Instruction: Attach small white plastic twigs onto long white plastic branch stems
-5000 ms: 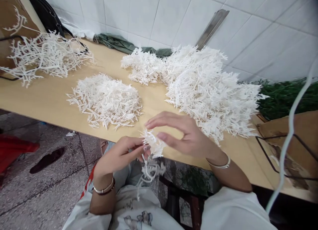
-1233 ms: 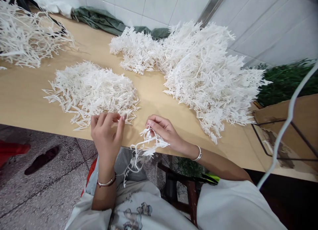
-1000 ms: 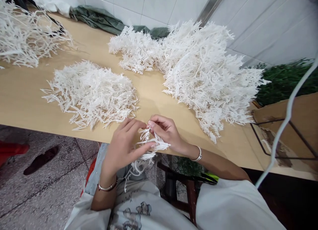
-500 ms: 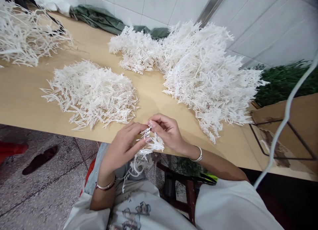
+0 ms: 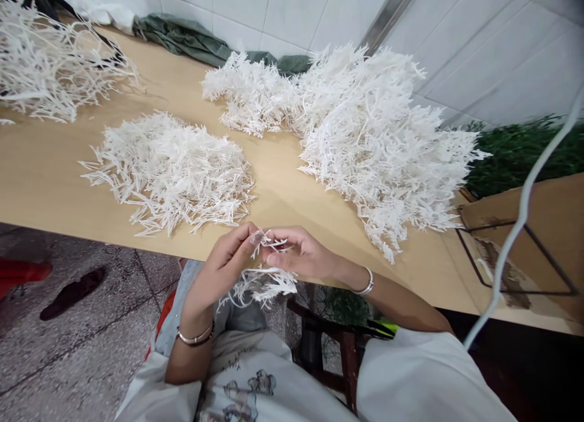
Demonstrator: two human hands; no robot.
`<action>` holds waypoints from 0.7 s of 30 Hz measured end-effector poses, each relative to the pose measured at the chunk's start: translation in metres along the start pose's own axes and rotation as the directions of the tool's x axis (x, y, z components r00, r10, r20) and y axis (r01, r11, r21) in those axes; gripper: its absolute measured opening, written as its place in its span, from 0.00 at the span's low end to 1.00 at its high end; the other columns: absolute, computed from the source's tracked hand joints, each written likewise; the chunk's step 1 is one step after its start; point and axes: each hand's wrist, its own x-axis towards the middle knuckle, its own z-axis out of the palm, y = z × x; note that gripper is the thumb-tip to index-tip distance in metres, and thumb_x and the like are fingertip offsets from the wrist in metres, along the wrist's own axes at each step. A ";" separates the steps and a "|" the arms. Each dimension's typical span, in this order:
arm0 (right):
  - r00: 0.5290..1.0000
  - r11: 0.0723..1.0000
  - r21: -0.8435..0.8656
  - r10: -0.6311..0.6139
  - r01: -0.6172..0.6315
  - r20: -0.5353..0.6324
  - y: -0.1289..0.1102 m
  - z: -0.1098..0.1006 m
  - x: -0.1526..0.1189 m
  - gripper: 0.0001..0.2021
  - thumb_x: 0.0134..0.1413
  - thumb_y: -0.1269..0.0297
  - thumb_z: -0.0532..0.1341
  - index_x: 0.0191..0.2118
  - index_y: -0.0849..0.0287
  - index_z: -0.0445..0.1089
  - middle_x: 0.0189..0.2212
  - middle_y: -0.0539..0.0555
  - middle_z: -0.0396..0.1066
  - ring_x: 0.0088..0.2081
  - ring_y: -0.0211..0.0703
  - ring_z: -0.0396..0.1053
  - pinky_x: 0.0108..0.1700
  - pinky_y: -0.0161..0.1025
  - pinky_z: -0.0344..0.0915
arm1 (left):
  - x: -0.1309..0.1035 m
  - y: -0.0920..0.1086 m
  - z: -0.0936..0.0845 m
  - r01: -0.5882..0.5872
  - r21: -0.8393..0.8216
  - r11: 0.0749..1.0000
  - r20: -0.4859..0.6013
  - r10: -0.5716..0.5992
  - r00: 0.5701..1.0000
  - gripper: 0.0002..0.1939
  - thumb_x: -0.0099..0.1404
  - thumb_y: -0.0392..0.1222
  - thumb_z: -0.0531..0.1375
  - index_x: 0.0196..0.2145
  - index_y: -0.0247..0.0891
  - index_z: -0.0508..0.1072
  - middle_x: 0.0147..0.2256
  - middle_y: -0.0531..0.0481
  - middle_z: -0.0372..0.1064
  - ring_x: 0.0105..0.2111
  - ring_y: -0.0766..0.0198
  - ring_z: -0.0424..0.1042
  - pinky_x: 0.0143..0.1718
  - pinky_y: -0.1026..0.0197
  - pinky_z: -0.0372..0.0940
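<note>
At the near table edge, approx 6 o'clock in the head view, both hands meet over the lap. Left hand (image 5: 223, 270) pinches one small white sprig (image 5: 270, 242) betw. thumb & fingertips; right hand (image 5: 303, 256) is closed on the white branch cluster (image 5: 260, 283), which hangs just below the knuckles, partly off the wooden table (image 5: 41, 179). Sprig & cluster touch or nearly touch; can't tell if they're still joined.

Doing this well, in my view: keep the right-hand grip close to the joint so the cluster doesn't flex, pull the sprig along its own stem w/ the left, not sideways, so thin tips don't snap. Keep it over the table edge so nothing drops to the floor.

Count, near to far:
- 1 flat pile of loose sprigs (image 5: 173, 169) at 10 o'clock of the hands, near them.
- 1 big heap of branched pieces (image 5: 383, 142) at 1 o'clock, close to the right wrist.
- 1 smaller heap (image 5: 250, 96) at 12 o'clock, touching the big one.
- 1 heap of larger branches (image 5: 50, 69) at far 10 o'clock, well apart.
- 2 bracelets, one per wrist.
- 1 green cloth (image 5: 191, 39) at the wall, 11 o'clock.
- Green foliage (image 5: 520, 157) in a cardboard box (image 5: 538, 209) at 2 o'clock.
- 1 white cord (image 5: 524, 215) hangs close to the camera, 3 o'clock.
</note>
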 end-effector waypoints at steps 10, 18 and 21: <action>0.990 0.871 0.474 0.087 -0.128 0.108 0.001 0.003 -0.004 0.13 0.50 0.64 0.63 0.20 0.64 0.65 0.15 0.45 0.60 0.17 0.28 0.53 0.20 0.30 0.47 | 0.000 -0.006 0.003 0.401 -0.572 0.716 0.384 -0.198 0.902 0.24 0.54 0.55 0.65 0.17 0.35 0.61 0.13 0.60 0.46 0.14 0.76 0.44 0.17 0.67 0.39; 0.990 0.790 0.598 0.076 -0.135 0.122 0.002 0.001 -0.005 0.16 0.42 0.66 0.65 0.14 0.63 0.59 0.10 0.43 0.53 0.13 0.26 0.47 0.17 0.29 0.44 | 0.005 0.006 0.031 0.440 -0.737 0.512 0.422 -0.160 0.893 0.31 0.51 0.51 0.65 0.12 0.37 0.46 0.09 0.62 0.39 0.10 0.79 0.39 0.15 0.68 0.39; 0.992 0.756 0.643 0.098 -0.126 0.079 0.000 0.002 -0.005 0.18 0.42 0.66 0.66 0.14 0.62 0.57 0.10 0.42 0.51 0.13 0.25 0.46 0.16 0.28 0.44 | 0.007 0.009 0.037 0.403 -0.833 0.379 0.397 -0.098 0.913 0.31 0.55 0.44 0.63 0.12 0.37 0.42 0.09 0.63 0.36 0.10 0.79 0.37 0.15 0.68 0.39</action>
